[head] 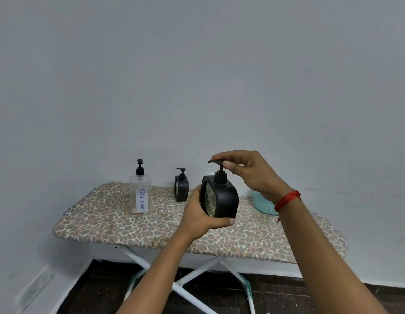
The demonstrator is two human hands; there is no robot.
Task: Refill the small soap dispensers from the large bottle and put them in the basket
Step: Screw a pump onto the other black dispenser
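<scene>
We see the small black dispenser held upright over the middle of the ironing board. The thumb lies under its base and we cannot tell whether the base touches the cover. The left hand grips its body from the left side, fingers wrapped behind and thumb along the bottom edge. Its front shows a clear, ribbed window framed in black. The right hand comes in from above, and its fingers pinch the pump head, with fingers lying across the top and the thumb tip against the side of the stem. The spout points left. A red thread circles the right wrist.

Toward the back edge of the ironing board, left of the held one, we see a second small dispenser of the same black kind, standing upright with its pump on. Further left on the board stands the large clear bottle, also upright with a black pump, bearing a white label that reads DISH SOAP. It looks nearly empty, with only a thin reddish layer at the bottom.

At the right part of the board, behind the right wrist, a teal basket shows only in part.

The board wears a leopard-print cover and stands on crossed white legs against a plain pale wall. Below it we see a dark wooden floor, and low on the wall to the left, a wall socket.
</scene>
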